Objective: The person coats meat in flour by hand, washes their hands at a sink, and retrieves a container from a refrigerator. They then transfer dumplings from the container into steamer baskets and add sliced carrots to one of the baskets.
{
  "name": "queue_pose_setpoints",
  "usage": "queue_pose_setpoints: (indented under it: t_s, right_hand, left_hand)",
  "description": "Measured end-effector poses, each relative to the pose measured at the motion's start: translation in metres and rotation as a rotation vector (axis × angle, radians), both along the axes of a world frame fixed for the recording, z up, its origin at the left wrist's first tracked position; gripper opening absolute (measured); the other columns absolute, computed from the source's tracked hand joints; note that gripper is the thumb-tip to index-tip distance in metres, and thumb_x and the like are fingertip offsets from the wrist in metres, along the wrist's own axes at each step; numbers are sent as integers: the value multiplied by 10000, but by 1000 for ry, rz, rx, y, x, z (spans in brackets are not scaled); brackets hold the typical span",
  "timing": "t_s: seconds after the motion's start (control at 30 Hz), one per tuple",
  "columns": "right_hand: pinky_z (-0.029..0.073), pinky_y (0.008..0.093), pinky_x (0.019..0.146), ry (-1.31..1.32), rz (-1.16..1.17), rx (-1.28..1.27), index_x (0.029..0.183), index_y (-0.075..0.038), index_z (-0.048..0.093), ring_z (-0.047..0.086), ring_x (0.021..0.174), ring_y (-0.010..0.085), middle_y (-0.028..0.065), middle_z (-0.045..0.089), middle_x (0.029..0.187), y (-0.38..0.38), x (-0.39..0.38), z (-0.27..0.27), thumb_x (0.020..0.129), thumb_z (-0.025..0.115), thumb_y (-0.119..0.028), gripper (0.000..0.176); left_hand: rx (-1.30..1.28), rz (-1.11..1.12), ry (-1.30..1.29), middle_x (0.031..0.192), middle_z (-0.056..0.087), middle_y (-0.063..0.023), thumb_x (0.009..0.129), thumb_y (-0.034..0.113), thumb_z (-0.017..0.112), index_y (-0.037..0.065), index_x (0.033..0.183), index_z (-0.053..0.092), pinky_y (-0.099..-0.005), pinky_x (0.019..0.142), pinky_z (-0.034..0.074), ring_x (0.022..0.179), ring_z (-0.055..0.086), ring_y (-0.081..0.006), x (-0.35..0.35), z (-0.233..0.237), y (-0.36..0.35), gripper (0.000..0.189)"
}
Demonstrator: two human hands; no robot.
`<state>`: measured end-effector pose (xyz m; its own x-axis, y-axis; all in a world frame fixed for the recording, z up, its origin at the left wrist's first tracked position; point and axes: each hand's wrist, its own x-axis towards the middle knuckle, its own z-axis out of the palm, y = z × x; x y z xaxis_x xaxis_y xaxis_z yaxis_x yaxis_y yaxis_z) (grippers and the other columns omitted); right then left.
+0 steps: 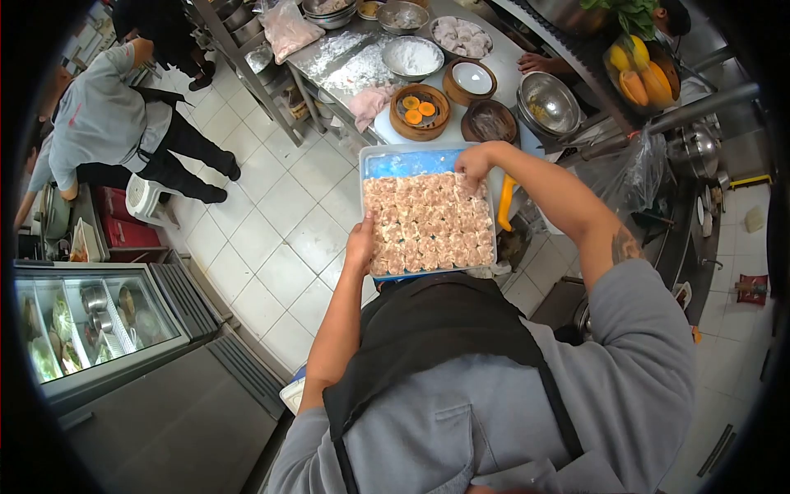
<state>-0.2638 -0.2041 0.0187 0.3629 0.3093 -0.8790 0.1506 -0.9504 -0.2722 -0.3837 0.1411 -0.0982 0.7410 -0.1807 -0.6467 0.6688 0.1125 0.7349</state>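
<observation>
A white plastic tray [363, 176] lined with blue is held in front of my body, filled with close rows of open-topped meat dumplings [424, 222]. Bare blue liner shows along its far side. My left hand [360, 244] grips the tray's left edge, thumb over the rim. At the far right corner my right hand [479, 162] is closed, its fingertips pinched down on a dumpling that they mostly hide. Just beyond the tray stands a bamboo steamer [445, 132] with several orange slices inside. Beside it is a second round steamer [512, 138].
Behind are a steamer with a white dish [472, 78], metal bowls [550, 104] and a floury worktop [333, 59]. Another person's hand [535, 63] rests across the counter. A co-worker [115, 115] stands at left, near a glass-topped fridge [95, 321]. A yellow handle [506, 202] sits right of the tray.
</observation>
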Motion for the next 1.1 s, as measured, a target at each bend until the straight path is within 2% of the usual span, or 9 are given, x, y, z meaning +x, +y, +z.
queue_pose_setpoints:
  t_s: [0.07, 0.17, 0.27, 0.4, 0.6, 0.7, 0.9, 1.0, 1.1]
  right_hand:
    - [518, 392, 766, 140, -80, -30, 1162, 22, 628, 652, 907, 240, 113, 698, 1017, 2, 5, 0, 713, 845, -235, 561]
    - [522, 387, 823, 254, -27, -22, 1269, 19, 591, 652, 986, 251, 122, 696, 1098, -3, 16, -17, 725, 827, -210, 635]
    - [518, 395, 856, 98, 166, -105, 1310, 16, 575, 647, 1030, 266, 132, 695, 1129, 14, 12, 6, 726, 817, -193, 666]
    - [522, 411, 816, 22, 126, -128, 1289, 5, 592, 656, 986, 278, 148, 695, 1113, 16, 6, 7, 705, 837, -200, 666]
    - [530, 404, 780, -36, 172, -165, 1194, -11, 637, 668, 939, 283, 142, 702, 1068, 21, 0, 6, 677, 874, -241, 614]
    - [531, 404, 779, -99, 207, -102, 1182, -21, 638, 673, 939, 289, 141, 705, 1065, 20, -1, 10, 673, 878, -257, 611]
    - [532, 422, 792, -236, 249, -82, 1239, -40, 608, 669, 975, 325, 158, 697, 1095, 19, -12, 15, 674, 871, -238, 655]
    - [523, 429, 820, -270, 265, -60, 1264, -45, 590, 658, 1008, 334, 164, 689, 1116, 16, -14, 15, 683, 864, -226, 668]
    - [512, 436, 853, -227, 188, -64, 1274, -49, 579, 645, 1046, 339, 182, 676, 1136, 12, -12, 7, 703, 856, -231, 660]
  left_hand:
    - [9, -14, -3, 1143, 643, -185, 948, 614, 537, -119, 1251, 529, -380, 852, 526, 1002, 628, -247, 0, 3, 0, 793]
    - [21, -19, -4, 1136, 646, -185, 944, 619, 542, -118, 1248, 534, -376, 847, 524, 995, 627, -245, 0, 0, 0, 796]
    - [33, -13, -5, 1116, 650, -181, 944, 618, 543, -115, 1240, 543, -365, 816, 524, 960, 624, -234, 0, 2, -1, 790]
    - [55, -1, -15, 1077, 654, -168, 946, 613, 543, -111, 1219, 557, -348, 760, 521, 903, 617, -212, -1, -2, -2, 774]
    - [38, -1, -8, 1054, 653, -156, 943, 602, 560, -107, 1210, 551, -338, 756, 519, 892, 614, -204, -2, 7, -2, 757]
    - [44, -51, 9, 1194, 648, -193, 979, 556, 527, -118, 1293, 508, -386, 904, 530, 1053, 650, -251, 1, 6, 0, 744]
    - [37, -45, -8, 1179, 653, -184, 981, 556, 524, -110, 1290, 516, -372, 873, 535, 1026, 649, -240, -1, 14, 0, 734]
    - [26, -8, -28, 1109, 643, -173, 960, 549, 564, -123, 1227, 529, -350, 793, 527, 939, 623, -226, -3, 19, -2, 725]
    - [51, -51, -7, 1156, 660, -173, 985, 558, 513, -100, 1274, 534, -365, 858, 536, 1004, 651, -230, 0, 11, 0, 720]
